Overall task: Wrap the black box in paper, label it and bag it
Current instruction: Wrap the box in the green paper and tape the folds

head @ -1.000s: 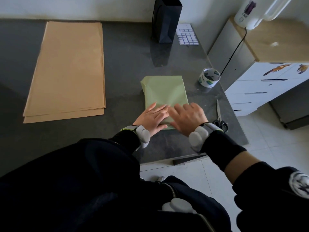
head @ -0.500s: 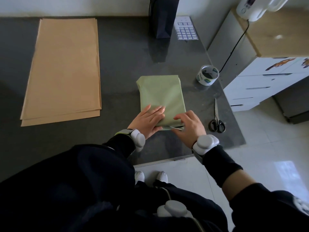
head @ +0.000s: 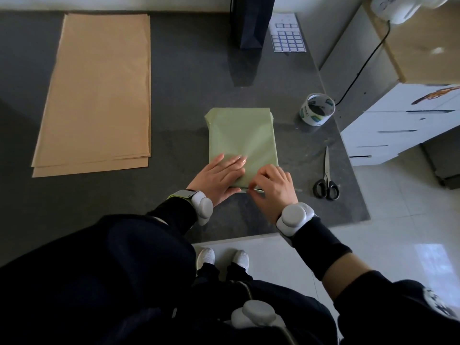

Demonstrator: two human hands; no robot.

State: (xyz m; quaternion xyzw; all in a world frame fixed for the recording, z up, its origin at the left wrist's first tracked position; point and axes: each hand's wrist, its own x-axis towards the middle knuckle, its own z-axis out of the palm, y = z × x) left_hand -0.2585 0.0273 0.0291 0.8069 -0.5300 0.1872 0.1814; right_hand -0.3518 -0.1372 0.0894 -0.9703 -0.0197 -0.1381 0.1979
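Pressing wrapped box (head: 244, 135), left hand (head: 219, 178) fingers flat, right hand (head: 273, 188) fingers pinching its near edge

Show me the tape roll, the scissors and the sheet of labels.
tape roll (head: 314, 119): head view, its white outer wall.
scissors (head: 326, 179): head view, where blades meet handles.
sheet of labels (head: 288, 37): head view, middle of the sheet.

Left hand (head: 219, 178) flat on green-wrapped box (head: 242, 135), right hand (head: 272, 188) in a pinch at its near edge
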